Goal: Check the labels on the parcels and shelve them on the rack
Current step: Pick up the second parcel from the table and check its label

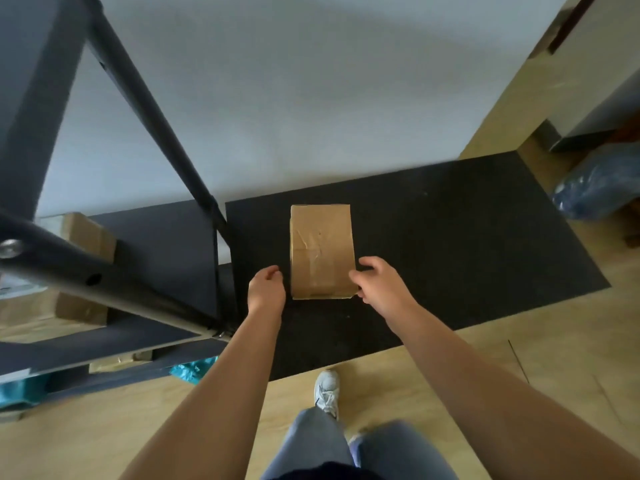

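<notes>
— Parcel [321, 251] of brown cardboard lies flat on the black mat [450, 237], just right of the dark rack [145, 216]. Do we hold it?

— Our right hand [377, 282] touches its near right corner, fingers curled. Our left hand [266, 287] is beside its left edge, half closed, holding nothing.
</notes>
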Action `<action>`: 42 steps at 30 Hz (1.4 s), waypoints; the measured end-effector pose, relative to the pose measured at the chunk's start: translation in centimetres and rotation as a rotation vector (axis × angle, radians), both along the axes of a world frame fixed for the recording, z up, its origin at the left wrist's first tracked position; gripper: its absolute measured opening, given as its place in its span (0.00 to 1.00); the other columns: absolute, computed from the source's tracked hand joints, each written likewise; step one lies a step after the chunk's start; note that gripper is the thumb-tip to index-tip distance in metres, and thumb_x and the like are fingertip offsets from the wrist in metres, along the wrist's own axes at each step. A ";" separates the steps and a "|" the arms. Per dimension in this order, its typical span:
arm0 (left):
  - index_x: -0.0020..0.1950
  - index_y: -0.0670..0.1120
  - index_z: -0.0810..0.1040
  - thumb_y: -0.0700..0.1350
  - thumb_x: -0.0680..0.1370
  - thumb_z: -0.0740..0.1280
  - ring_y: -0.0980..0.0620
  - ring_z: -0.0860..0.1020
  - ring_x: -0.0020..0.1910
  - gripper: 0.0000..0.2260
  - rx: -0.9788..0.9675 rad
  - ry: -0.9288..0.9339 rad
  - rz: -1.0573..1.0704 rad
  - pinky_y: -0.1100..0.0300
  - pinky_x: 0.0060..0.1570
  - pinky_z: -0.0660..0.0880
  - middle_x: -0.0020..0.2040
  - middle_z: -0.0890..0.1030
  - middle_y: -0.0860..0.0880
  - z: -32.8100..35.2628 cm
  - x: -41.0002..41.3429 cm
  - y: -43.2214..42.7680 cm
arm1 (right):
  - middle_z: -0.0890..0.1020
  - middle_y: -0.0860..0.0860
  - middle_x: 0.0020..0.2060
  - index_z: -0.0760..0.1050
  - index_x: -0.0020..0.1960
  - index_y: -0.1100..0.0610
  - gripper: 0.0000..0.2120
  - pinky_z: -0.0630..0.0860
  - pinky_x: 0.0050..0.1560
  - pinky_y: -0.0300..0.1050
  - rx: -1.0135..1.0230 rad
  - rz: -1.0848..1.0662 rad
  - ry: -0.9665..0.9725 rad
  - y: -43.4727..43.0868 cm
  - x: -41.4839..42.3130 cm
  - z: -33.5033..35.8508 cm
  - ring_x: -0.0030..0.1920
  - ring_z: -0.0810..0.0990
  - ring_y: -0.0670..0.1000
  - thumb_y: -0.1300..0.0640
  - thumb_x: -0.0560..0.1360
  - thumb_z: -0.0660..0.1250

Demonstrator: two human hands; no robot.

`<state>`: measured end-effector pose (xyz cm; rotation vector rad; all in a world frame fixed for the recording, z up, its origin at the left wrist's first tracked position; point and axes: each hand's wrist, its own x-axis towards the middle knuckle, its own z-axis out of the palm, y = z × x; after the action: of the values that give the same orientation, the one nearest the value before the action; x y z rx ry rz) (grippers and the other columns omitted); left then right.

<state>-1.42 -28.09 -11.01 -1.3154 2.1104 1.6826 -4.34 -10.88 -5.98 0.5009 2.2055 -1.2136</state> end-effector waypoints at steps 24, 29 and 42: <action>0.79 0.49 0.65 0.52 0.75 0.75 0.52 0.76 0.59 0.35 0.144 0.100 0.117 0.57 0.56 0.74 0.65 0.76 0.50 2.4 -1.0 8.1 | 0.72 0.52 0.73 0.60 0.79 0.50 0.32 0.69 0.69 0.54 -0.057 0.312 -0.192 5.7 -6.7 -1.6 0.70 0.73 0.56 0.41 0.79 0.63; 0.75 0.50 0.70 0.47 0.78 0.72 0.55 0.76 0.55 0.26 0.066 0.095 0.082 0.63 0.49 0.75 0.58 0.75 0.53 2.4 -1.3 10.8 | 0.78 0.54 0.69 0.71 0.73 0.52 0.20 0.71 0.70 0.54 -0.099 0.319 -0.191 7.9 -7.0 -2.6 0.68 0.76 0.55 0.53 0.83 0.60; 0.61 0.48 0.80 0.46 0.84 0.61 0.47 0.83 0.53 0.10 0.203 -0.007 0.154 0.46 0.59 0.81 0.52 0.84 0.47 1.4 -1.6 12.6 | 0.76 0.50 0.68 0.68 0.74 0.52 0.23 0.70 0.56 0.41 0.032 0.395 0.175 9.9 -6.0 -1.7 0.68 0.75 0.52 0.51 0.80 0.65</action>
<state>-3.07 -15.46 -9.63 -1.4493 1.8172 1.8906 -10.35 -0.96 -7.69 -0.0361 2.3277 -1.0408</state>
